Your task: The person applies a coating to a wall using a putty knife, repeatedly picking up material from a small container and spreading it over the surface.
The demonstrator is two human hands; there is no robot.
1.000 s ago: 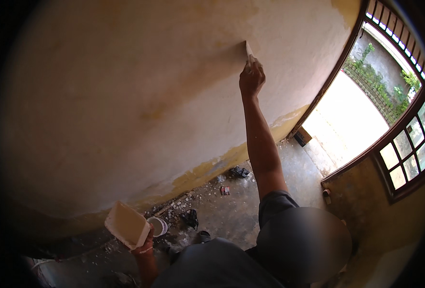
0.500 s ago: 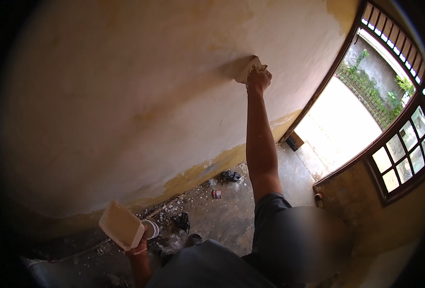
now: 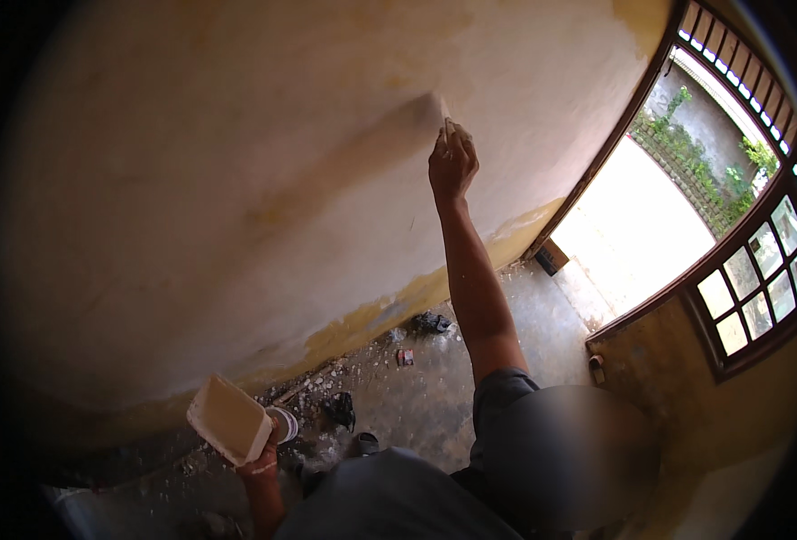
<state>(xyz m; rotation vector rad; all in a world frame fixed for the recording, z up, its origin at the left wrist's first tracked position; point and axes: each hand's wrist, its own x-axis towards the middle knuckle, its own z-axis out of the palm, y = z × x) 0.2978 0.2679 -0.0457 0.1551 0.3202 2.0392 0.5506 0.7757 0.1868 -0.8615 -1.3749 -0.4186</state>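
Note:
My right arm is stretched up to the wall [image 3: 191,225], a pale plastered surface with yellowish patches. Closed around a flat putty knife [image 3: 446,113], my right hand [image 3: 453,164] holds it against the wall, seen almost edge-on. A darker smear and shadow run down-left from the blade. Low on the left, my left hand [image 3: 262,459] grips a shallow rectangular plastic container [image 3: 227,419] from beneath and its side. The container is tilted, and its pale inside faces me.
A white bucket [image 3: 284,426] stands behind the container. Black plastic bags [image 3: 339,410], a small red packet [image 3: 405,357] and pale crumbs lie on the concrete floor [image 3: 416,405] by the wall's foot. A small box [image 3: 552,257] sits by the bright open doorway [image 3: 633,225]; a paned window [image 3: 750,288] adjoins it.
My right hand has moved left along the wall, and the putty knife has turned from showing its broad face to nearly edge-on. My left hand and the container have barely moved.

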